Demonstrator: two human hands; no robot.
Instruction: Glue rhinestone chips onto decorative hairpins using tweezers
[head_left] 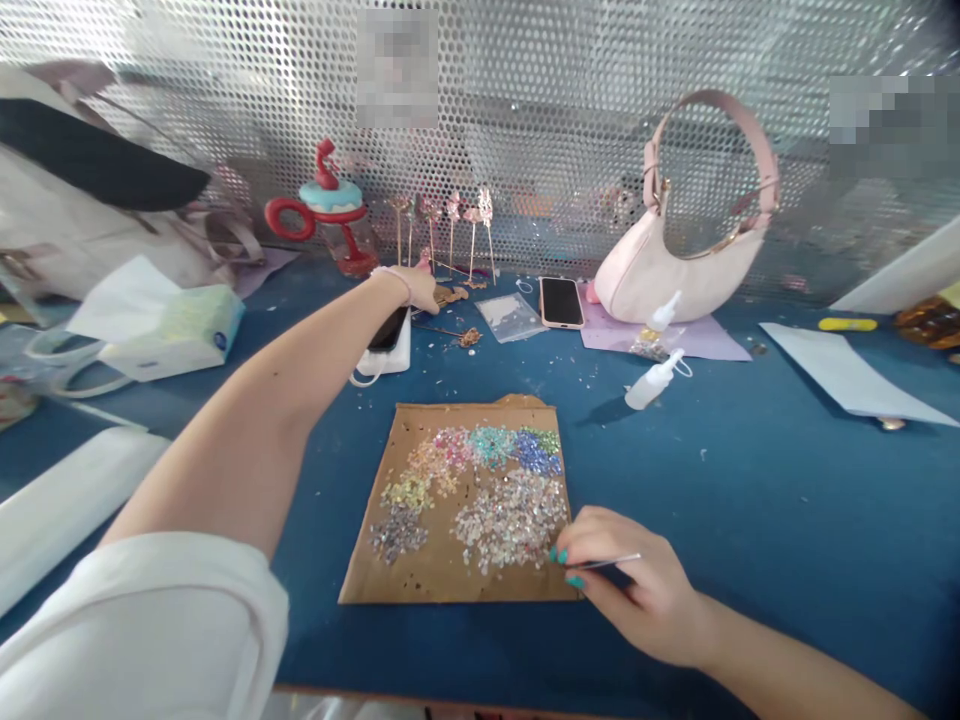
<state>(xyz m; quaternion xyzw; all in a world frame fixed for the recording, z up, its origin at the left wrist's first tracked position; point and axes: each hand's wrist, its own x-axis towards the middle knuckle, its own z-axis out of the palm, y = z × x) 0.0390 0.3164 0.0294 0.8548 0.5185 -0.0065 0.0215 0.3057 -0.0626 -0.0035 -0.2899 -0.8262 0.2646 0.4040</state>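
My left hand (pixel 421 286) reaches to the back of the table, its fingers bent down at small gold-brown ornament pieces (pixel 450 295); what they pinch, if anything, is hidden. Close behind it, several thin sticks with decorated tops (pixel 454 207) stand upright. My right hand (pixel 637 585), with green nails, is closed around a thin metal stick (pixel 611 562) at the right edge of a cardboard sheet (pixel 375 585). On the cardboard lie clear rhinestones (pixel 510 520) in a large patch, with smaller piles of blue rhinestones (pixel 536 452), turquoise rhinestones (pixel 491 445), and pink, yellow and grey ones.
White dropper bottles (pixel 649 386) stand right of centre. Behind are a phone (pixel 561 302), a plastic bag (pixel 511 317) and a pink handbag (pixel 675 270). A red-handled cup (pixel 349 245) and a tissue pack (pixel 176 330) stand left; perforated metal (pixel 540 130) closes the back.
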